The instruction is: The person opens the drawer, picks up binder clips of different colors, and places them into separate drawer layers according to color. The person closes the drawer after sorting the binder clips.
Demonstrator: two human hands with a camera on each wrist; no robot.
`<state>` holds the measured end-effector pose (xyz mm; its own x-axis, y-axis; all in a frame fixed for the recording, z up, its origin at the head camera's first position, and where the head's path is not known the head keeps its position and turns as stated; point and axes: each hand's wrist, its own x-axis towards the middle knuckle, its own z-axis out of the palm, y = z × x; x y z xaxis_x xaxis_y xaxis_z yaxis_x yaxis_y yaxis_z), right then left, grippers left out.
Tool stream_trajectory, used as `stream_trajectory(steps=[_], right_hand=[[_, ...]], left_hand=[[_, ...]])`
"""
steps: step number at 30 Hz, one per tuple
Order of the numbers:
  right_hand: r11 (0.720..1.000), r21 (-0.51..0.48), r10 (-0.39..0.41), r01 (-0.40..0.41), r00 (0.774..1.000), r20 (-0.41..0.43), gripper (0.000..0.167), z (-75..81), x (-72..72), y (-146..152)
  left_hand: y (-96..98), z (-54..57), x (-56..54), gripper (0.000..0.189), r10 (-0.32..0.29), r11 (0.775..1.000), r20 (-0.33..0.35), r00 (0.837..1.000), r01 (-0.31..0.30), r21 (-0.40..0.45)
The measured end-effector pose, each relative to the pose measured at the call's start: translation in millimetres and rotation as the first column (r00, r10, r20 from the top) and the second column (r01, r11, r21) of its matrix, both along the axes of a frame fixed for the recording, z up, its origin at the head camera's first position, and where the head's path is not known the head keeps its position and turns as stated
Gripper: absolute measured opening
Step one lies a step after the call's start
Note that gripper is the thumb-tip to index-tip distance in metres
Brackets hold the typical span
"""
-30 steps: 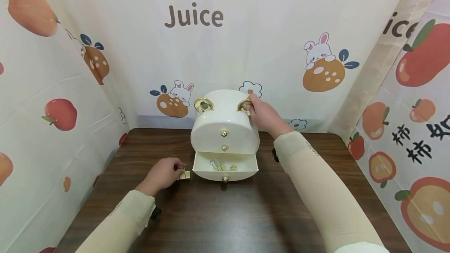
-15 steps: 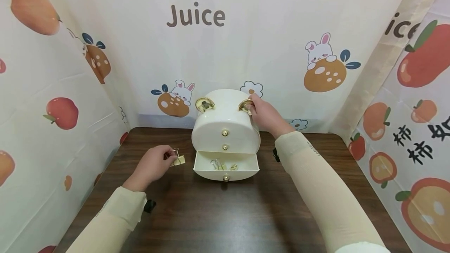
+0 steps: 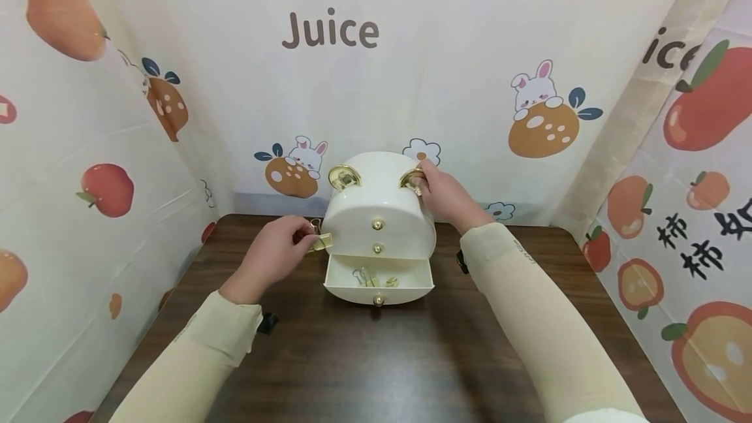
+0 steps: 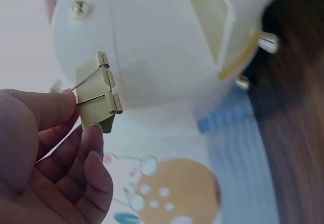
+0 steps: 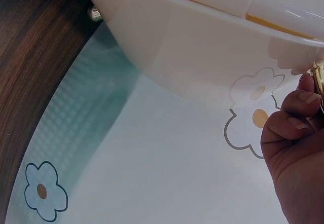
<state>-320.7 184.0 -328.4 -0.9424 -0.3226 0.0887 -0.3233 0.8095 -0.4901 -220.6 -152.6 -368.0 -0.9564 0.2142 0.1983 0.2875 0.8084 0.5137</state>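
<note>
Between thumb and fingers, my left hand [image 3: 276, 250] pinches a pale yellow binder clip [image 4: 96, 89] by its wire handles. The clip is held in front of the left side of a rounded white drawer box [image 3: 376, 178] with gold ears. My right hand [image 3: 443, 194] grips the gold ear [image 3: 412, 179] on the box's right; in the right wrist view that ear shows only at the edge. The bottom drawer [image 3: 378, 292] is pulled out, with a yellow binder clip [image 3: 369, 278] and small gold pieces [image 3: 391, 281] inside. Two upper drawers, each with a gold knob, are closed.
The box stands on a dark wood table [image 3: 376, 364] near its back edge. A printed cloth [image 3: 446, 64] with fruit and rabbits hangs behind and at both sides. Another gold ear [image 3: 344, 177] rises from the box's left.
My left hand, holding the binder clip, first drew back left and up from beside the open drawer, then moved right and up to the box's left side. My right hand stays on the ear.
</note>
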Motion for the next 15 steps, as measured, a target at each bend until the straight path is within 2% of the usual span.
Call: stream_trajectory(steps=[8,15], right_hand=[[1.000,-0.005,-0.003,0.003,1.000,0.009,0.022,-0.3,0.6,1],[1.000,-0.011,-0.005,0.006,1.000,0.010,0.025,-1.9,0.8,0]], left_hand=[[28.1,17.7,-0.7,0.008,-0.108,0.994,-0.073,0.992,0.105,-0.044],[47.1,23.2,0.4,0.008,-0.176,0.979,-0.101,0.979,0.163,-0.121]])
